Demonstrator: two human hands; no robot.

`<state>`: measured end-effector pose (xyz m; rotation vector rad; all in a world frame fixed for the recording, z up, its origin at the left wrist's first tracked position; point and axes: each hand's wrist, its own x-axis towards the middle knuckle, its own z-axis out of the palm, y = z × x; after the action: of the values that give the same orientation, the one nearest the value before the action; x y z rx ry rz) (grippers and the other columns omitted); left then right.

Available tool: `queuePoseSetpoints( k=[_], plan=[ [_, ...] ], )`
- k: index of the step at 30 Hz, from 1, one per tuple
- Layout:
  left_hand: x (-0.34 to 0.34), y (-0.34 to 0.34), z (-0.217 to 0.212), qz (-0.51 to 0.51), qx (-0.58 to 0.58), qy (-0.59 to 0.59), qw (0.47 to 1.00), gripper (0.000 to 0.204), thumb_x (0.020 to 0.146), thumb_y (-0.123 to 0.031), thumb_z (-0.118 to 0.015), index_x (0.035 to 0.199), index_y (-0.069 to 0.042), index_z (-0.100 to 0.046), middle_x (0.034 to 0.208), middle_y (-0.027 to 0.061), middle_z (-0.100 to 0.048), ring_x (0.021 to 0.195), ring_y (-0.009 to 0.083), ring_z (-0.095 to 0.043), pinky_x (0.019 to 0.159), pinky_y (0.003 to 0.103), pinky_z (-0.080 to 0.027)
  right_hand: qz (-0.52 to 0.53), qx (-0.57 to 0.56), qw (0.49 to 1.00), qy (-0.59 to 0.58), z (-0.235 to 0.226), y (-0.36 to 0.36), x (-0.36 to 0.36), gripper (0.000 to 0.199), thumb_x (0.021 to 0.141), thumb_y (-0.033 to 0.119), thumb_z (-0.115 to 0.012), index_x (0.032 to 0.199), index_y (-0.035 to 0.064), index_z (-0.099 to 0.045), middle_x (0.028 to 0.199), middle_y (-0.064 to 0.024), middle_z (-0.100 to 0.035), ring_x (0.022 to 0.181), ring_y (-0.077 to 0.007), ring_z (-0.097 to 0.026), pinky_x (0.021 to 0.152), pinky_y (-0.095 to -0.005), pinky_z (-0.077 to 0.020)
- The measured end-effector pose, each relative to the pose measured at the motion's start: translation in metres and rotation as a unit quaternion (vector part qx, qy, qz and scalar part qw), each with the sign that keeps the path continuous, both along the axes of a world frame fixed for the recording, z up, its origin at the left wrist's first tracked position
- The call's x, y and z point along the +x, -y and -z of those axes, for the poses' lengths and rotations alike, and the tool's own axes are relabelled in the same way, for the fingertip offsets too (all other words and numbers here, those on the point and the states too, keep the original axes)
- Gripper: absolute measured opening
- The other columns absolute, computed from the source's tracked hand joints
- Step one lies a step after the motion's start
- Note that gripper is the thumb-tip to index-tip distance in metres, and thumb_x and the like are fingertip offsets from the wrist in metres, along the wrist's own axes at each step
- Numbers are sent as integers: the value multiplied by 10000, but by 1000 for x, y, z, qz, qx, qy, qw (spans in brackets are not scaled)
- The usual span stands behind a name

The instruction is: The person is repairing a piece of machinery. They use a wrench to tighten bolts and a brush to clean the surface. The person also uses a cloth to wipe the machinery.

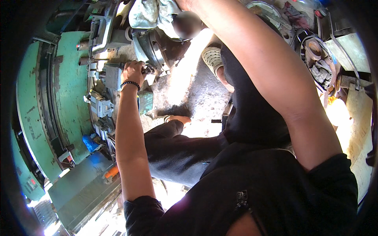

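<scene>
My left hand (133,74), with a dark beaded bracelet at the wrist, is closed round a small dark metal part (148,69) on a machine. Beside its knuckles stands a grey metal block (113,76). Just beyond it sits a round dark-grey machine part (151,50) with a curved rim. My right arm stretches up to the top edge, where only a bit of my right hand (185,4) shows; its fingers are cut off. Next to it lies a pale, stained cloth (149,15). Whether that hand touches the cloth, I cannot tell.
A green-painted machine (73,90) with worn panels fills the left. Metal blocks (100,105) and a blue rag (91,143) lie along it, above a flat grey panel (84,185). At the right stands a round container (305,39) holding metal parts. Sunlight streaks the floor (197,92).
</scene>
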<state>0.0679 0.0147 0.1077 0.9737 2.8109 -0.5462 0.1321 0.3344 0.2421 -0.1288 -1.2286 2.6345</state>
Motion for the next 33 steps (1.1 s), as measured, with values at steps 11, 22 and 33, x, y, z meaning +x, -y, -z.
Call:
queuePoseSetpoints(
  k=[11, 22, 33],
  plan=[
    [-4, 11, 21, 25, 100, -30, 994, 376, 757, -234, -821, 1116, -165, -731, 1170, 57, -697, 1142, 261, -620, 1075, 401, -442, -25, -3, 1000, 5, 2, 11, -9, 186, 928, 54, -497, 931, -14, -670, 762, -130, -660, 576, -233, -621, 503, -368, -507],
    [-3, 11, 30, -7, 133, -49, 990, 319, 773, -152, -754, 1092, -169, -752, 1169, 33, -704, 1141, 224, -621, 1065, 367, -426, 4, 7, 1000, -29, 6, 28, -22, 156, 878, 40, -523, 888, -13, -669, 792, -135, -664, 631, -248, -621, 544, -378, -477],
    [-3, 13, 33, 20, 144, -66, 987, 250, 819, -252, -781, 1061, -188, -771, 1124, 34, -716, 1124, 274, -614, 1015, 385, -465, 49, 90, 995, 0, -6, 19, -14, 196, 850, 97, -568, 893, -37, -705, 793, -162, -677, 637, -252, -608, 566, -399, -453]
  ],
)
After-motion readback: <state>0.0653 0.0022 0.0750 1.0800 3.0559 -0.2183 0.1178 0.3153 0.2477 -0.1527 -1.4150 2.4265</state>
